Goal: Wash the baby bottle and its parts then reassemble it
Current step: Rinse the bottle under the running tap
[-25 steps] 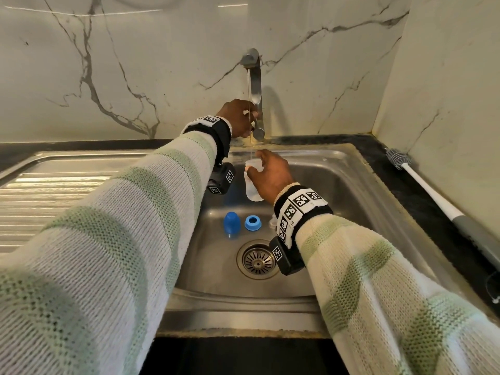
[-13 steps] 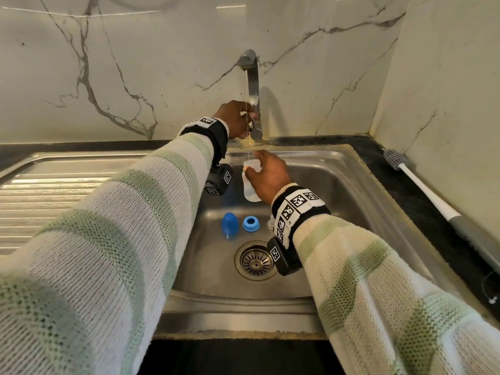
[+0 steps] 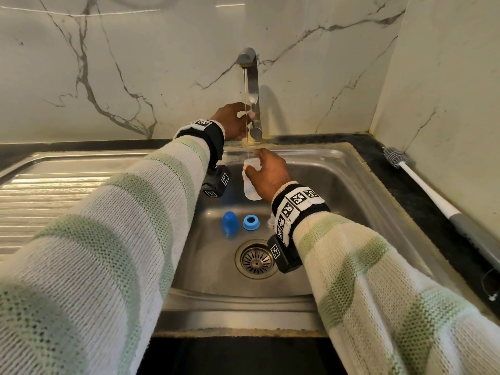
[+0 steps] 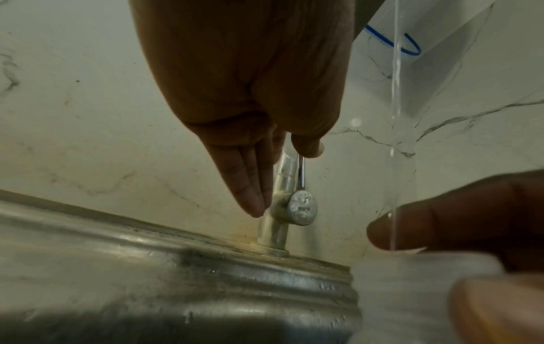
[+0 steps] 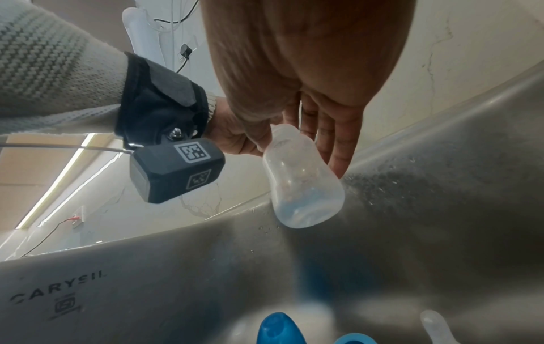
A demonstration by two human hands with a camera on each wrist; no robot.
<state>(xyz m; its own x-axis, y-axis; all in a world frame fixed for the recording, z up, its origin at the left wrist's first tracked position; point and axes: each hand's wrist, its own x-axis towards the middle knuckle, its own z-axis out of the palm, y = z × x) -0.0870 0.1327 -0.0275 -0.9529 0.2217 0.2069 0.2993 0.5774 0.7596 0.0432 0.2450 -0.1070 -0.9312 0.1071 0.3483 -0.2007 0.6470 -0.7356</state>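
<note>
I see my right hand [image 3: 266,175] gripping the bottle [image 5: 300,183] under the stream [image 3: 245,104]; my left hand [image 3: 232,120] seems to pinch the tap [image 4: 290,186] lever.

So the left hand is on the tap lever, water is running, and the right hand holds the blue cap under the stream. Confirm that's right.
Not quite. The right hand holds the clear bottle under the stream, not the blue cap, which lies on the sink floor beside the blue ring, as the head view shows. The left hand is indeed at the tap lever, and water is running.
</note>
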